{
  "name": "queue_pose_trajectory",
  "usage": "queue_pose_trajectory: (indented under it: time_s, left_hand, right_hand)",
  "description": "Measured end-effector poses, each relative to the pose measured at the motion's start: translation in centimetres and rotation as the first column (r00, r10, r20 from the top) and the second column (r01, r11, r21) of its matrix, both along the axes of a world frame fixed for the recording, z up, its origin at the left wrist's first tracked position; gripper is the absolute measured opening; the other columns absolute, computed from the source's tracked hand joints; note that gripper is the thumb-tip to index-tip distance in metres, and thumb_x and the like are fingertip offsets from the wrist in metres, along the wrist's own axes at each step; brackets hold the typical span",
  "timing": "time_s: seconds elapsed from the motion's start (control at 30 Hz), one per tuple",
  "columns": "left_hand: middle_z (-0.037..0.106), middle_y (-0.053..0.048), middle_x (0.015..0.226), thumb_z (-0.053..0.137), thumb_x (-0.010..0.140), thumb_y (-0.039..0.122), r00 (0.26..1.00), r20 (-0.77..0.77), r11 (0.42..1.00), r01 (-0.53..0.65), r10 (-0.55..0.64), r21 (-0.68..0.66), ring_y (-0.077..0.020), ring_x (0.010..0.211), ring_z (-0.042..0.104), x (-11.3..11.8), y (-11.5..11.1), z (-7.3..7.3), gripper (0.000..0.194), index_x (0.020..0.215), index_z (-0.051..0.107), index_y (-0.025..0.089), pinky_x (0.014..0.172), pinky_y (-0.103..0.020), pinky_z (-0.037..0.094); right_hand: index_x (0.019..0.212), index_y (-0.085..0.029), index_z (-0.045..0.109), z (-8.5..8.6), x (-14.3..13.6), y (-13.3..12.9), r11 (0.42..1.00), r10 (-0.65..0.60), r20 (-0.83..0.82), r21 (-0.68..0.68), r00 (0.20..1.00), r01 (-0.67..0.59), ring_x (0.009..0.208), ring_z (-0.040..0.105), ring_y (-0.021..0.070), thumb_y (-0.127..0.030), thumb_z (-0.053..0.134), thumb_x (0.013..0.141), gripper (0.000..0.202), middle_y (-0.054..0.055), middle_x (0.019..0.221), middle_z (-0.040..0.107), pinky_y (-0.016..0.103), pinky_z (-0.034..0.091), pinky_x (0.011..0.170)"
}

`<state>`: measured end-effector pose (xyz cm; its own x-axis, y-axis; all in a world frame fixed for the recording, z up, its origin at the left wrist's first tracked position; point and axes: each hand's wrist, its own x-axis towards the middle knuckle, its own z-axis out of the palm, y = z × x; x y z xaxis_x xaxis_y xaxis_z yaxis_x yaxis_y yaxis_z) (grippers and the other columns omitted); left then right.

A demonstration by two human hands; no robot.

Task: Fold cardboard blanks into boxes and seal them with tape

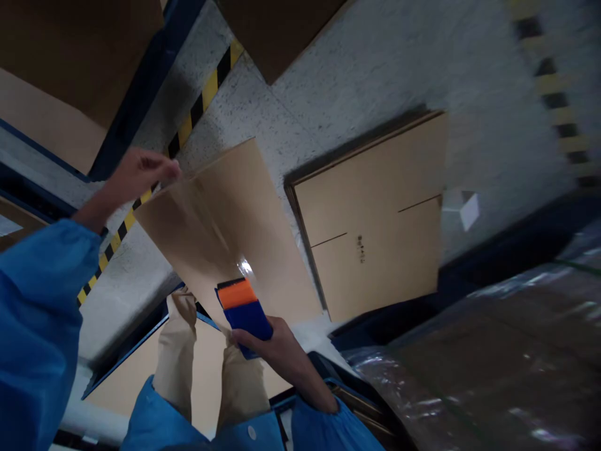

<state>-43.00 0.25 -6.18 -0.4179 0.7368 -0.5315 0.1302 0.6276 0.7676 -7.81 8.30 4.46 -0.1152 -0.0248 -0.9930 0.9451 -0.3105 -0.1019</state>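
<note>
One blue-and-orange tape dispenser (244, 316) gripped in my right hand (280, 347) over brown cardboard (267, 232); my left hand (141, 172) curled near edge, cannot tell whether pinching.

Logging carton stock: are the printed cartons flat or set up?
Flat: the printed cartons lie stacked, thin layered edges showing, slot cuts and print facing up.

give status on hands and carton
Right hand gripping blue-orange tape dispenser. Left hand near cardboard carton, clear tape along top. Flattened carton stack alongside, not blocking.

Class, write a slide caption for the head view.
Right hand holds a blue-and-orange tape dispenser over a cardboard box; left hand near the box's edge.
</note>
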Motion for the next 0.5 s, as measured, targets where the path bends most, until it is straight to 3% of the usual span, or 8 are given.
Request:
queue_pose_trajectory:
  time_s: [0.1,0.17,0.27,0.43,0.5]
  left_hand:
    - [0.076,-0.001,0.094,0.063,0.084,0.059,0.993,-0.105,0.998,-0.056,0.054,-0.017,-0.0254,0.092,0.069,-4.6,0.6,-1.8,0.038,0.09,0.075,0.023,0.09,-0.047,0.058]
    - [0.076,-0.002,0.094,0.064,0.083,0.058,0.992,-0.117,0.998,-0.052,0.05,-0.02,-0.0254,0.095,0.069,-5.9,1.1,-3.0,0.037,0.087,0.074,0.022,0.091,-0.046,0.058]
    - [0.076,-0.002,0.092,0.061,0.087,0.053,0.995,-0.097,0.999,0.003,-0.007,-0.039,-0.0234,0.095,0.07,-6.2,2.3,-5.0,0.037,0.087,0.075,0.018,0.092,-0.042,0.058]
    - [0.075,-0.006,0.102,0.054,0.085,0.06,0.996,-0.043,0.985,0.072,-0.08,-0.154,-0.0238,0.104,0.068,-6.2,3.8,-7.9,0.062,0.106,0.072,0.003,0.094,-0.04,0.053]
    - [0.074,-0.005,0.098,0.053,0.084,0.06,0.995,-0.024,0.977,0.087,-0.093,-0.195,-0.0252,0.107,0.068,-6.7,3.6,-8.6,0.065,0.108,0.072,0.002,0.093,-0.039,0.051]
  right_hand:
    - [0.066,-0.017,0.063,-0.1,2.9,-0.1,0.999,0.013,0.044,-0.041,0.999,-0.011,0.061,0.063,0.0191,-0.059,0.073,0.063,0.044,0.006,0.065,0.068,0.029,0.048,0.059]
    - [0.067,-0.016,0.065,0.0,4.6,-0.2,0.999,0.013,0.097,-0.033,0.995,-0.01,0.064,0.065,0.0213,-0.063,0.073,0.06,0.048,0.008,0.066,0.069,0.031,0.05,0.061]
    - [0.066,-0.017,0.065,-0.1,5.6,0.1,1.0,0.013,0.145,-0.028,0.989,-0.009,0.064,0.065,0.0226,-0.066,0.073,0.058,0.05,0.009,0.066,0.07,0.031,0.05,0.061]
    - [0.063,-0.019,0.063,-0.6,4.5,1.7,0.999,0.045,0.148,0.005,0.988,-0.046,0.057,0.06,0.0194,-0.063,0.071,0.058,0.045,0.006,0.06,0.067,0.03,0.045,0.057]
    - [0.062,-0.019,0.063,-0.8,4.1,2.2,0.999,0.05,0.158,0.004,0.986,-0.052,0.057,0.06,0.0193,-0.063,0.071,0.056,0.046,0.006,0.06,0.067,0.03,0.045,0.057]
